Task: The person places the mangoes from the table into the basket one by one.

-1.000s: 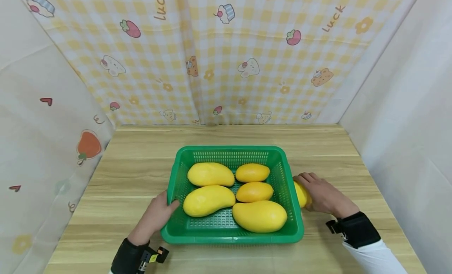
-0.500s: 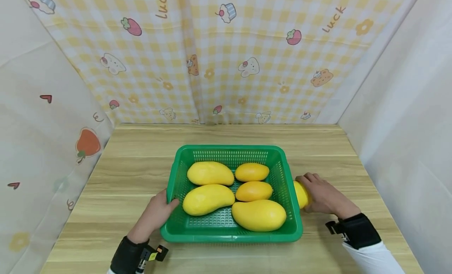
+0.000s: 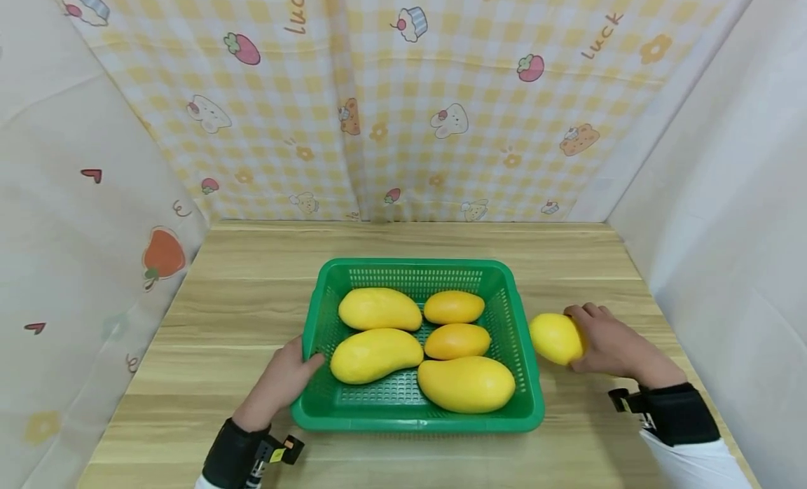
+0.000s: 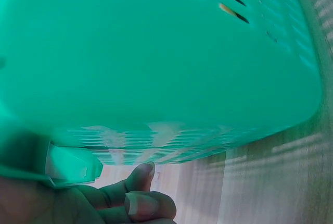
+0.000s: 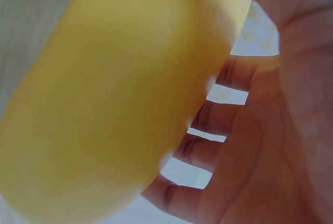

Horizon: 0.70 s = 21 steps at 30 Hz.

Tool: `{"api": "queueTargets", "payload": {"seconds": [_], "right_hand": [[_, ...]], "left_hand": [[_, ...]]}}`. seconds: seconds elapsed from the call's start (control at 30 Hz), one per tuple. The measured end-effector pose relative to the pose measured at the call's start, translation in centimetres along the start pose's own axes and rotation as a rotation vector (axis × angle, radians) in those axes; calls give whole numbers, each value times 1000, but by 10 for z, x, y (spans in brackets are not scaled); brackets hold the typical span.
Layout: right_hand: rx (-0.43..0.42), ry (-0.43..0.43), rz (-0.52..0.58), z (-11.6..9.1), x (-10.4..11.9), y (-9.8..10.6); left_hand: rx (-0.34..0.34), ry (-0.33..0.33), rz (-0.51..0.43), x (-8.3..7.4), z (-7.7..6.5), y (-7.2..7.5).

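My left hand [image 3: 282, 378] grips the left rim of a green plastic basket [image 3: 416, 424], thumb over the edge and the other fingers outside. In the left wrist view, the fingers curl beside the basket's green wall [image 4: 156, 67]. Just right of the basket, my right hand [image 3: 614, 345] holds a yellow mango [image 3: 557, 338]. Its fingers [image 5: 203, 153] wrap the mango's far side in the right wrist view. Inside the basket lie three large yellow mangoes, one at the front right [image 3: 466, 385], and two smaller orange-yellow mangoes, one nearer the back [image 3: 454, 307].
The basket stands on a wood-grain table [image 3: 252, 265]. A yellow checked cloth [image 3: 403, 153] hangs behind it. White cloth sides [image 3: 725, 216] border the table at left and right.
My right hand has moved right with the mango, which now shows more fully beyond the basket's right rim. The left hand keeps its grip and the basket stays put.
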State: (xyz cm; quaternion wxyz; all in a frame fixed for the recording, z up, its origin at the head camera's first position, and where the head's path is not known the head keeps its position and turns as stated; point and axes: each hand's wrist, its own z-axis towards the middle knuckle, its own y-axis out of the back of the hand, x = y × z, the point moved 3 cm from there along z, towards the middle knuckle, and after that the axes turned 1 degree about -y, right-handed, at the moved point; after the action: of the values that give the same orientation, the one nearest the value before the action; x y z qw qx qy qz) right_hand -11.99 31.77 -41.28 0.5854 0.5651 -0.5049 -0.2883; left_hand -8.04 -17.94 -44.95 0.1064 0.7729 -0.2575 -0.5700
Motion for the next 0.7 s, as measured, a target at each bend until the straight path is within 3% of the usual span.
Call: {"api": "queueTargets", "payload": {"seconds": [0.33,0.7], "right_hand": [[-31,-49,-5,-8,-2,33],[-39,-37,-4,-6,24,60]], "left_hand": [[-9,16,-2,-1,1,0],[-14,13,15,3,3,-1]]}}
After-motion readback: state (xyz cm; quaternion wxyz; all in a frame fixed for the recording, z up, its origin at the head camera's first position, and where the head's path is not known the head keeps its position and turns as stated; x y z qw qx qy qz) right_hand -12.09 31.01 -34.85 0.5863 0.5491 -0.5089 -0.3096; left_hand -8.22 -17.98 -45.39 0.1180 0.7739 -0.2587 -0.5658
